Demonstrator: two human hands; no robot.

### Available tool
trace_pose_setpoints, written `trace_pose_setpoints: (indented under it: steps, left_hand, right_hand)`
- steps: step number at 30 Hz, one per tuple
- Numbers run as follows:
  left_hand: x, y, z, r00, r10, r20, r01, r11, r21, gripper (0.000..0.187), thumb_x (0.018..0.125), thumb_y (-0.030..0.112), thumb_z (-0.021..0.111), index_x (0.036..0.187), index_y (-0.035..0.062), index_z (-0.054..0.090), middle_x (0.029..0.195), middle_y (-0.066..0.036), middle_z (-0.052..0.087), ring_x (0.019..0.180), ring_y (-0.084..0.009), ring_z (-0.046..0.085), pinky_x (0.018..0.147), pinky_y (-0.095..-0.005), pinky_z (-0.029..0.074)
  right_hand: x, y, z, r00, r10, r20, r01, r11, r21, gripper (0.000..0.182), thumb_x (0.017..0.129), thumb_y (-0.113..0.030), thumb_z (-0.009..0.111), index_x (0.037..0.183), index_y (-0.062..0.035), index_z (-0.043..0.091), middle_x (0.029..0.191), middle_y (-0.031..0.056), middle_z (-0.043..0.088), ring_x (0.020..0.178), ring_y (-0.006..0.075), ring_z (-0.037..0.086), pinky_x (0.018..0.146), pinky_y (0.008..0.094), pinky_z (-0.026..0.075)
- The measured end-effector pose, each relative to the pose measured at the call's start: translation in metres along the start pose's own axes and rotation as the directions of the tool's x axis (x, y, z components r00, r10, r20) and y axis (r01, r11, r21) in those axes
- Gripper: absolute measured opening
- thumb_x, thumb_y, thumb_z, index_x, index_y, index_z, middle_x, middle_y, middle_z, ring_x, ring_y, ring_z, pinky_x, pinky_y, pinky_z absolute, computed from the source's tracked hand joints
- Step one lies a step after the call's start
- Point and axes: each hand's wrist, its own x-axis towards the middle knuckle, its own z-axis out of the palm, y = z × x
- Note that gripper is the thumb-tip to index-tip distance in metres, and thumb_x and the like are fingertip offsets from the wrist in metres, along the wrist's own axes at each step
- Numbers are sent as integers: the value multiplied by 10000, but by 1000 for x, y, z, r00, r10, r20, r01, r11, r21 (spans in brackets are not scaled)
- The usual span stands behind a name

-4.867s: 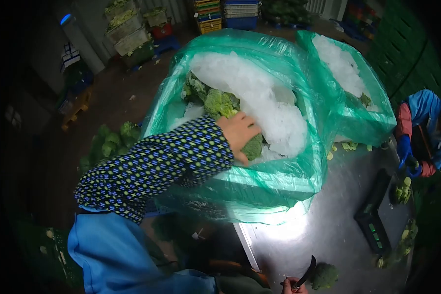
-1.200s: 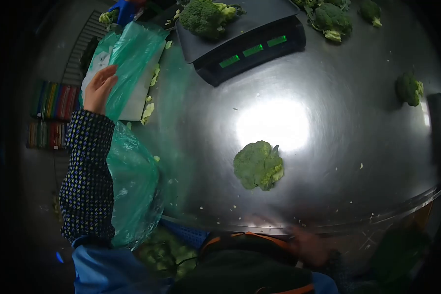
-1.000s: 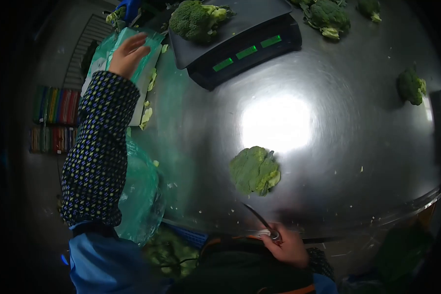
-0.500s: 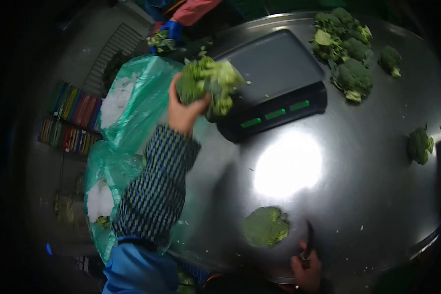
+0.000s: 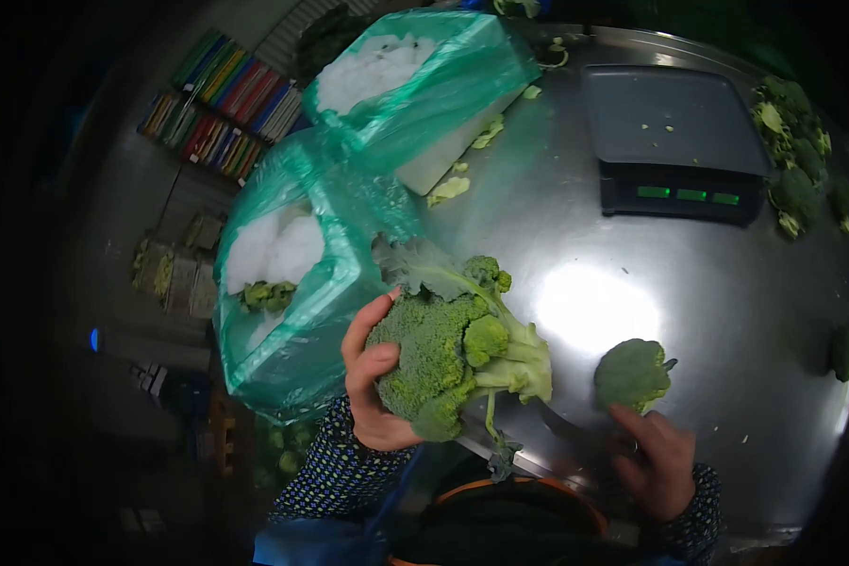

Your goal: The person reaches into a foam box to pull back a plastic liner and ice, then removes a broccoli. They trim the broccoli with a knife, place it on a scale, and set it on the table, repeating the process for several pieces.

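Observation:
My left hand (image 5: 373,377) is wrapped round a large broccoli head (image 5: 429,354), its cut stem pointing right and leaves hanging from it. To the right, my right hand (image 5: 660,462) grips a knife (image 5: 564,424), whose dark blade points left, just below the stem. My right index finger reaches out to the lower edge of a smaller broccoli crown (image 5: 630,374) lying on the metal table (image 5: 500,226). The knife's handle is mostly hidden in the fingers.
Two boxes lined with green plastic bags (image 5: 349,325) stand on the left, white ice inside. A digital scale (image 5: 679,123) sits at the back, with more broccoli heads (image 5: 797,193) to its right. Leaf scraps (image 5: 448,191) lie beside the boxes.
My left hand has brought the broccoli head from beside the scale back toward me. The knife in my right hand now points left toward its stem. The view has shifted left.

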Motion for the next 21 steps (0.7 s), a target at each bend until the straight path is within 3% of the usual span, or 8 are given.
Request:
trace_pose_setpoints:
  steps: [4,13,19,21]
  left_hand:
    - [-11,7,-26,998,62,11,-63,994,89,868,568,136,857,1246,162,314,1331,-233,253,1234,-374,374,959,-447,438]
    - [-21,13,-42,999,17,34,-20,996,91,820,596,90,827,1234,161,317,1322,-232,264,1222,-365,391,944,-445,453]
    - [-23,16,-44,1000,-7,17,5,993,116,816,578,91,833,1218,164,332,1327,-207,262,1226,-370,384,952,-458,442]
    - [-21,19,-49,977,-56,208,-23,933,360,809,576,95,836,1205,175,333,1319,-192,263,1223,-392,374,968,-475,413]
  right_hand:
    - [18,-19,5,990,-131,58,138,981,-138,576,528,-50,675,1098,-95,609,622,69,434,530,239,496,475,342,402]
    - [34,-46,-8,968,-126,216,184,945,-270,542,570,-60,665,1107,-98,600,609,43,418,515,207,481,464,323,399]
    - [39,-22,11,993,-50,110,83,945,-316,437,611,-60,676,1038,-102,596,674,66,519,618,246,561,522,356,440]
    - [37,-12,29,996,-19,90,47,945,-325,412,620,-58,672,1020,-104,589,691,72,531,641,251,571,534,361,446]
